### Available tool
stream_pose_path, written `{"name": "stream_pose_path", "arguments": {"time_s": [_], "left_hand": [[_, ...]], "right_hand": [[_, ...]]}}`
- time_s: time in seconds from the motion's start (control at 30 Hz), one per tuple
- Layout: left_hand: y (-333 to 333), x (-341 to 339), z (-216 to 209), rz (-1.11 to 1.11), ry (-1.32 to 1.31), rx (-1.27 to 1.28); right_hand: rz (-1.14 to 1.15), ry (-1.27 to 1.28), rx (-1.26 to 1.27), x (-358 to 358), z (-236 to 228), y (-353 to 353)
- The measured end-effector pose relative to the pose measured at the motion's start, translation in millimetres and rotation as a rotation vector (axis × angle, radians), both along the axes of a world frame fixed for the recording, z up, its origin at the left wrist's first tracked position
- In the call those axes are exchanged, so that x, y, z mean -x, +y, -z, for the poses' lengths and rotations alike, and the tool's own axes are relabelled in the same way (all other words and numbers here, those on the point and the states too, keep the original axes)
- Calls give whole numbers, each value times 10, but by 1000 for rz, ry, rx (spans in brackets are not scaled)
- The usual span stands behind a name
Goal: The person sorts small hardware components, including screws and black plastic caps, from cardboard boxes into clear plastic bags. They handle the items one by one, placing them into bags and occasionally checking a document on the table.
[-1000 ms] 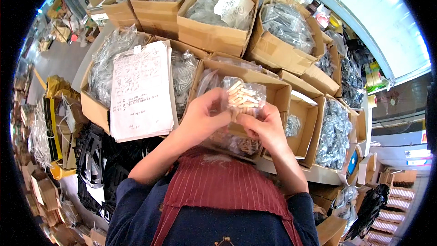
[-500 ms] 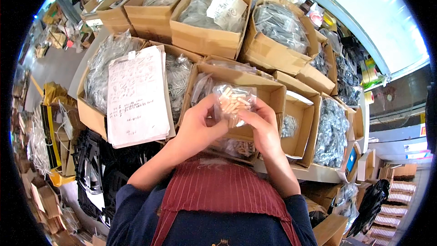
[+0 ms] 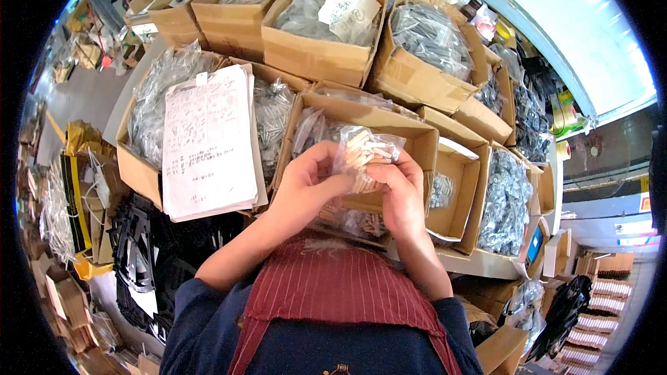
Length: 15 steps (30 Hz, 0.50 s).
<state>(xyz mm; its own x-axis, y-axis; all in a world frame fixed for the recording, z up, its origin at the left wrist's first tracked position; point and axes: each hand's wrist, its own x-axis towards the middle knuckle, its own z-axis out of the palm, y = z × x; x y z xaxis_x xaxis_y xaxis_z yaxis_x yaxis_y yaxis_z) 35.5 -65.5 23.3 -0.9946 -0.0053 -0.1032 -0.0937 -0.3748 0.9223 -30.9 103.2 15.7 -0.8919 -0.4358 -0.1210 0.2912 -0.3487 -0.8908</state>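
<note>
Between my two hands is a clear plastic bag (image 3: 363, 151) of small pale wooden dowels. My left hand (image 3: 310, 184) grips the bag's left side, thumb bent across its lower part. My right hand (image 3: 401, 191) pinches the right side, with fingertips partly hidden behind the plastic. Both hands are above an open cardboard box (image 3: 417, 146), which has a clear bag in its left end. Close to my apron, below the hands, more clear bags of dowels (image 3: 368, 223) lie partly covered by my wrists.
Papers (image 3: 208, 146) with handwriting lie clipped together on a box at left. Cardboard boxes of bagged hardware (image 3: 431, 38) line the back. To the right stand a box with a small bag of metal pieces (image 3: 440, 191) and a box of grey bagged parts (image 3: 505, 201).
The bag has tilted and spread to the right, and the dowels inside have shifted. My right hand has turned slightly, its fingers curling more around the bag's edge.
</note>
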Motion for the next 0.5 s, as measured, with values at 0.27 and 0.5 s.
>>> {"name": "stream_pose_path", "arguments": {"time_s": [0.27, 0.5], "left_hand": [[23, -22, 12, -54, -17, -53], [82, 42, 77, -99, -31, -179]], "right_hand": [[37, -7, 41, -26, 48, -32], [30, 21, 22, -97, 41, -71]]}}
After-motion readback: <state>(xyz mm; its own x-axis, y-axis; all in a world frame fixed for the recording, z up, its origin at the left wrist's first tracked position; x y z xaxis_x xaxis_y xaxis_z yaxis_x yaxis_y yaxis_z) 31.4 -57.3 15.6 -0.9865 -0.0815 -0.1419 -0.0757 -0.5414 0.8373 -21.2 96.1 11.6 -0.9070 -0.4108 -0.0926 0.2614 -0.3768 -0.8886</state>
